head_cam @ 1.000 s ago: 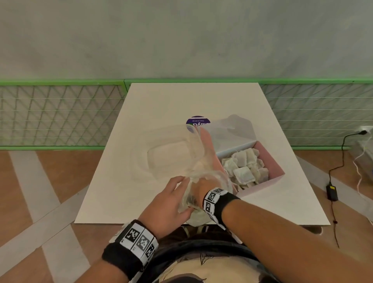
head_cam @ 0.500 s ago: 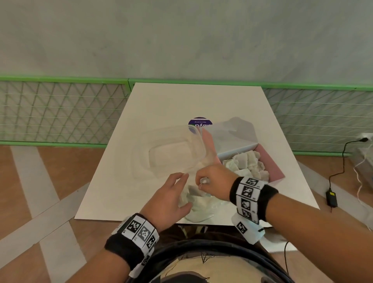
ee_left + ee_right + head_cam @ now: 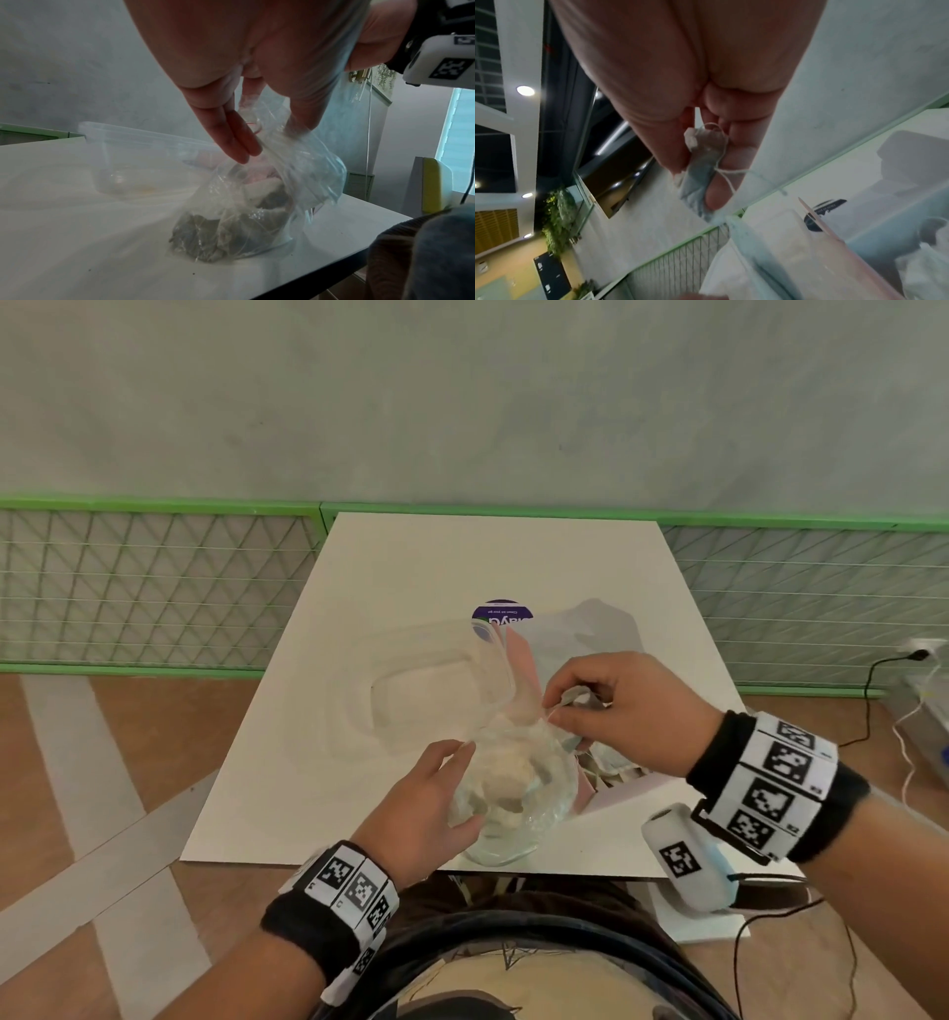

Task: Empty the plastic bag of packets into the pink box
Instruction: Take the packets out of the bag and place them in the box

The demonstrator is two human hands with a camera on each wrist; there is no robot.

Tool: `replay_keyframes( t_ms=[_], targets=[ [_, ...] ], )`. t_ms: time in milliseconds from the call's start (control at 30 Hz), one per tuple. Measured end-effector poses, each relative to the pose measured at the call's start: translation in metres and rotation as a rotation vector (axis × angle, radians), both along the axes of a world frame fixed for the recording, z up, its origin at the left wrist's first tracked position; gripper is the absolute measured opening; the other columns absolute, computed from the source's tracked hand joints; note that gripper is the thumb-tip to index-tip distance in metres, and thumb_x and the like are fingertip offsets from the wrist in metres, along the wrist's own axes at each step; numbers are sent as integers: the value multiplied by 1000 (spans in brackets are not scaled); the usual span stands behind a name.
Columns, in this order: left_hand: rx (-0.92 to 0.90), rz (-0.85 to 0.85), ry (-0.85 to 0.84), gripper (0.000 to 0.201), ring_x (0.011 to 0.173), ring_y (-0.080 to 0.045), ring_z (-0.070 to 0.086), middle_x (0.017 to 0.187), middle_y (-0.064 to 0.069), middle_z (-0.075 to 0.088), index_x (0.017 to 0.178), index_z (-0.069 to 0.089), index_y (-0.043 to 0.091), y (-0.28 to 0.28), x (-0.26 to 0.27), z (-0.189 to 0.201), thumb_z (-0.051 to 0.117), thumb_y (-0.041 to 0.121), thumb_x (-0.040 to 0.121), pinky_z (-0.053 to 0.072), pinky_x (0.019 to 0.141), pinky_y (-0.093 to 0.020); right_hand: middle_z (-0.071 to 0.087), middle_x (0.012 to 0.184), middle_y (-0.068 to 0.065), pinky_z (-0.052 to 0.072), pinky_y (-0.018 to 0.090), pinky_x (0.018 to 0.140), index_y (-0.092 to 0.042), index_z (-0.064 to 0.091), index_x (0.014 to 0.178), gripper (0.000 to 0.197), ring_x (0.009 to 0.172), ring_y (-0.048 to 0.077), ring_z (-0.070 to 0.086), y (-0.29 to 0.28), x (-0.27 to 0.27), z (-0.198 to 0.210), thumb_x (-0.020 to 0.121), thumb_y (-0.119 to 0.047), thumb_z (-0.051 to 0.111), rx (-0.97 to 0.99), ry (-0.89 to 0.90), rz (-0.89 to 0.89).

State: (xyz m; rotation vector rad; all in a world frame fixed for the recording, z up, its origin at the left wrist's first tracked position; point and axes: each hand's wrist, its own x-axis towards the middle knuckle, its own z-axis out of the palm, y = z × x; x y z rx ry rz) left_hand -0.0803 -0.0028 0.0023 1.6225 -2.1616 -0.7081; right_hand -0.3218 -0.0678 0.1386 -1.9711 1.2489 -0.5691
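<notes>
The right hand (image 3: 631,711) has its fingers (image 3: 713,194) pinched on one packet (image 3: 700,168) above the pink box (image 3: 624,788), whose trailing string could snag on the bag's mouth and drag others out. The left hand (image 3: 416,819) pinches the rim of the plastic bag (image 3: 508,793) at the bench (image 3: 287,762) front edge, so a tug could tip it off. The right hand hides most of the box, and the bag's remaining contents look like several packets, though the plastic blurs them.
</notes>
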Motion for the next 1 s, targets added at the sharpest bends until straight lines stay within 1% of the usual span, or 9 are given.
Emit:
replay_keyframes(
  t_ms=[100, 133, 267, 433, 633, 700, 867, 933, 1000],
  targets=[
    [-1, 2, -4, 78, 102, -5, 55, 150, 13, 24, 153, 25, 23, 0, 0, 2, 61, 48, 89, 43, 102, -24, 71, 84, 7, 61, 39, 65, -22, 72, 86, 8, 62, 18, 69, -3, -9, 14, 82, -14, 72, -52, -46, -24],
    [-3, 3, -2, 78, 108, -5, 54, 150, 13, 25, 153, 26, 23, 0, 0, 2, 61, 48, 89, 42, 103, -24, 71, 85, 8, 62, 37, 64, -18, 72, 88, 9, 61, 18, 70, -4, -12, 20, 83, -10, 72, -68, -69, -34],
    [-5, -1, 6, 78, 108, -3, 53, 149, 14, 25, 154, 25, 22, 0, 0, 4, 61, 47, 90, 41, 103, -22, 72, 84, 5, 56, 24, 57, -12, 72, 88, 10, 60, 19, 71, -6, -24, 44, 84, -2, 71, -125, -157, -62],
    [2, 4, 14, 77, 116, -3, 50, 150, 14, 24, 154, 25, 23, 1, -2, 6, 60, 47, 90, 37, 104, -18, 74, 82, 6, 61, 36, 64, -6, 71, 91, 8, 64, 27, 73, -12, -43, 63, 84, -2, 71, -166, -217, -102],
    [19, 8, 27, 75, 83, 2, 49, 148, 15, 28, 153, 28, 22, 2, -4, 8, 62, 45, 90, 43, 95, -17, 70, 85, 23, 62, 35, 62, 5, 68, 94, 11, 65, 28, 72, -20, -60, 70, 84, 1, 69, -220, -283, -155],
    [25, 3, 19, 76, 86, 2, 50, 148, 15, 27, 154, 27, 23, 2, -4, 8, 62, 46, 90, 41, 95, -14, 70, 85, 23, 61, 33, 61, 5, 68, 94, 11, 65, 26, 72, -24, -66, 69, 85, 0, 69, -226, -287, -176],
    [36, 0, -2, 78, 109, -2, 53, 150, 16, 23, 154, 23, 25, 0, -2, 6, 62, 47, 90, 37, 101, -14, 72, 82, 14, 61, 36, 62, -6, 71, 90, 5, 64, 24, 73, -38, -78, 48, 85, -6, 71, -239, -169, -272],
    [42, 1, 0, 79, 105, -4, 57, 150, 17, 23, 154, 24, 26, 1, -1, 5, 64, 46, 88, 42, 101, -19, 73, 80, 7, 59, 35, 61, -14, 71, 87, 5, 61, 18, 73, -47, -82, 29, 85, -9, 71, -225, -68, -316],
    [56, 5, -2, 79, 91, -3, 59, 149, 19, 22, 154, 24, 27, 1, -1, 5, 64, 47, 88, 45, 97, -21, 72, 77, 3, 59, 33, 60, -18, 71, 83, 9, 58, 14, 72, -54, -86, 7, 85, -9, 70, -180, 7, -340]
  ],
)
